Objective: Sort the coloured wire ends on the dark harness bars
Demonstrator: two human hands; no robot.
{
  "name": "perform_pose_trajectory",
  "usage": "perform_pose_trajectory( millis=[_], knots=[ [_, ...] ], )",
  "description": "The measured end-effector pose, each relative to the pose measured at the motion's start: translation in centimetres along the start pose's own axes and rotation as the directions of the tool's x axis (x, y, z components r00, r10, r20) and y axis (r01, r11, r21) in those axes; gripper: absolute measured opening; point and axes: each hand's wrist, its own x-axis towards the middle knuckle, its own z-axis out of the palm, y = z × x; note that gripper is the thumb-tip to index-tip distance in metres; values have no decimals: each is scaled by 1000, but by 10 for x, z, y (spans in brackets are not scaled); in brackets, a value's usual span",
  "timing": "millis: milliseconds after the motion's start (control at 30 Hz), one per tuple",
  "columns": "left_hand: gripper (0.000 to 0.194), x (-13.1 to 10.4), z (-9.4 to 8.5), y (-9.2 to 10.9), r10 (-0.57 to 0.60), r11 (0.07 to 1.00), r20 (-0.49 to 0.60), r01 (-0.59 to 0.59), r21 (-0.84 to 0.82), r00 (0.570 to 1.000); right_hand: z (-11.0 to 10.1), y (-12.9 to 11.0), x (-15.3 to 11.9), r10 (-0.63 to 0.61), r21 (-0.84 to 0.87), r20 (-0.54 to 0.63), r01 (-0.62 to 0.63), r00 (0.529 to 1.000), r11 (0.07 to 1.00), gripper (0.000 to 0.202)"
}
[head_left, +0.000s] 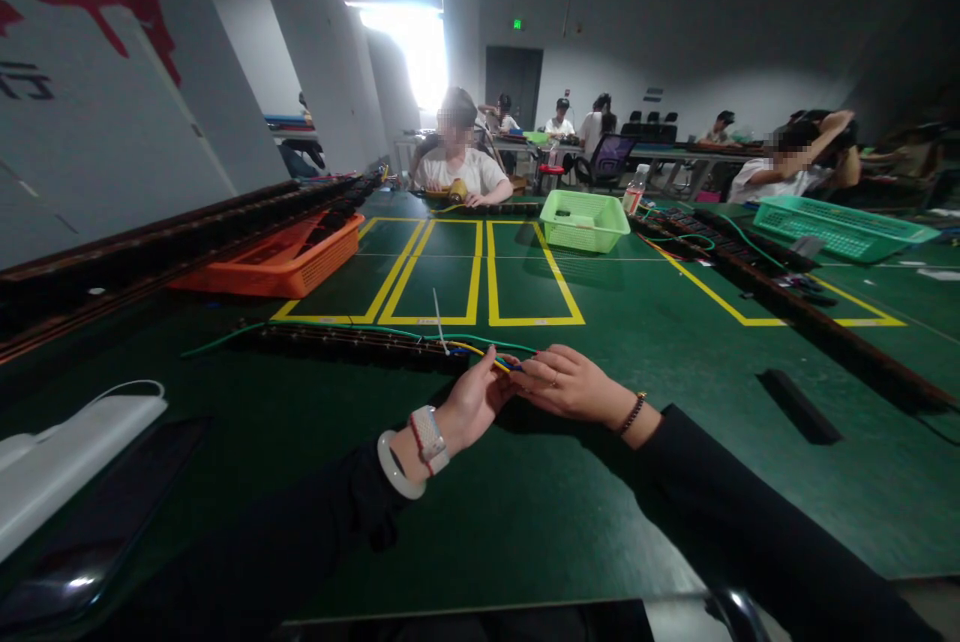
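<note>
Both hands meet over the table around a bundle of coloured wires. Yellow, green and blue strands show in it. My left hand, with a watch and a pale bangle at its wrist, is closed on the bundle from the left. Against it from the right, my right hand pinches the same wires, its fingertips partly hiding them. Leftward the wires run along a long black strip lying on the table. A white cable tie sticks up from the strip just left of my hands.
An orange basket stands at the left, a light green basket at the back. A teal basket and a long dark strip lie right. A phone rests front left. Across the table sits a person.
</note>
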Motion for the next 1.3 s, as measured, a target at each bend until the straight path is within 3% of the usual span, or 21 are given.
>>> perform_pose_trajectory(
  millis=[133,233,367,500,600,800,967,1167,1300],
  knots=[
    [32,2,0,-1,5,999,1,-5,-44,1000,2,-2,3,32,77,12,-33,999,996,25],
    [33,2,2,-2,3,999,23,-2,-43,1000,4,-5,7,185,205,5,-182,983,962,24],
    [32,2,3,-3,44,999,49,-45,3,998,5,-7,12,459,420,76,-446,885,791,21],
    [28,1,3,-4,77,996,22,-78,39,997,11,-3,10,627,565,174,-599,759,568,21],
    [26,-1,4,-3,66,996,-40,-64,56,997,20,2,5,684,544,172,-647,709,533,23],
    [25,-3,6,-1,37,996,-33,-34,84,999,30,7,-1,603,344,233,-645,763,682,26],
    [28,-1,5,-1,42,997,-18,-40,73,999,29,10,0,411,241,339,-500,846,832,27],
    [30,-2,6,-1,36,997,-28,-34,67,999,29,7,-1,363,205,393,-466,845,861,32],
    [29,-1,5,-2,37,998,-31,-35,58,999,25,5,-2,404,185,348,-484,846,855,26]
  ],
)
